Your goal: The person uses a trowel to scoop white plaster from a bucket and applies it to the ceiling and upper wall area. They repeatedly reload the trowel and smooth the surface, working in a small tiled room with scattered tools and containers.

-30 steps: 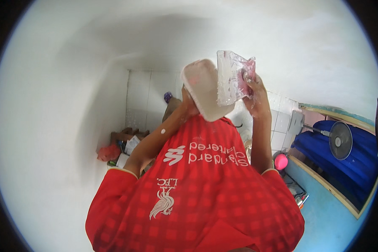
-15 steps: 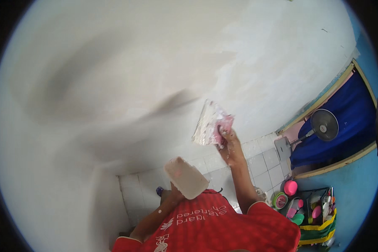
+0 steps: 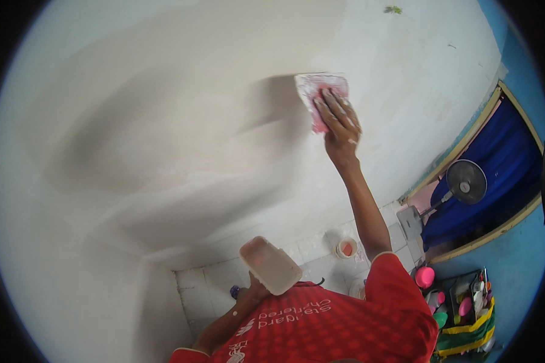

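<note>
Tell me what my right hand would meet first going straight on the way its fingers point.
Probably the off-white wall, just beyond the pink-smeared spreader your right hand holds; whether spreader and wall touch is unclear.

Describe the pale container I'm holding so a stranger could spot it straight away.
Start from the red shirt at the bottom of the view. At its upper edge, the left grip holds the pale container. It is oblong with rounded corners; the white bucket on the floor is round, and the pink-and-white tool in the right grip is flat.
</note>
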Demonstrator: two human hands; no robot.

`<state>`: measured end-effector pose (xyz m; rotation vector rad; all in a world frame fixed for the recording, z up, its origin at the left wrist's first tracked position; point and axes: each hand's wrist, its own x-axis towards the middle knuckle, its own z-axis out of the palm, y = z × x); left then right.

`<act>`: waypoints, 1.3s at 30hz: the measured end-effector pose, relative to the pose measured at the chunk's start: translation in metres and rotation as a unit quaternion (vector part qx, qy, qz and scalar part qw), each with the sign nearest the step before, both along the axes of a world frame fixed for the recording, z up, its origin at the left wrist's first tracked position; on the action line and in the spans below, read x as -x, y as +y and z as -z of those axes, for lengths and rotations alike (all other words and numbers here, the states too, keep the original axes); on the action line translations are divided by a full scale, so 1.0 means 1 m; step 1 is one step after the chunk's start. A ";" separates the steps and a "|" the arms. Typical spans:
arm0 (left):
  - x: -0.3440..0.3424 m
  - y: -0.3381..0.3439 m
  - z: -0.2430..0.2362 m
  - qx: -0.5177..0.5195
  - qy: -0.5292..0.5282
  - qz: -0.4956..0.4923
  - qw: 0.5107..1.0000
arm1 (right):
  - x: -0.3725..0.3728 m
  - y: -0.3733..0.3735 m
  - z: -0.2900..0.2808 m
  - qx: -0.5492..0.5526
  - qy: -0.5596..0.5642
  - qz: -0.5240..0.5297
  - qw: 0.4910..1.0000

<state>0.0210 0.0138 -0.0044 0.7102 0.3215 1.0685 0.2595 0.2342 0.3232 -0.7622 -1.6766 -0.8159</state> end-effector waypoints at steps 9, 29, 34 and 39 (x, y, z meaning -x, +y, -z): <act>0.003 -0.003 -0.028 -0.112 0.118 -0.078 0.984 | 0.035 0.014 0.126 0.175 -0.009 -0.013 0.984; 0.009 0.017 -0.040 0.167 -0.165 0.124 0.964 | 0.065 0.000 -0.021 0.097 0.267 0.038 0.958; 0.009 0.029 -0.047 0.204 -0.206 0.143 0.946 | 0.125 -0.032 0.025 0.340 0.203 -0.156 0.905; 0.018 0.039 -0.052 0.215 -0.224 0.164 0.936 | 0.135 -0.051 0.072 0.525 0.522 -0.390 0.547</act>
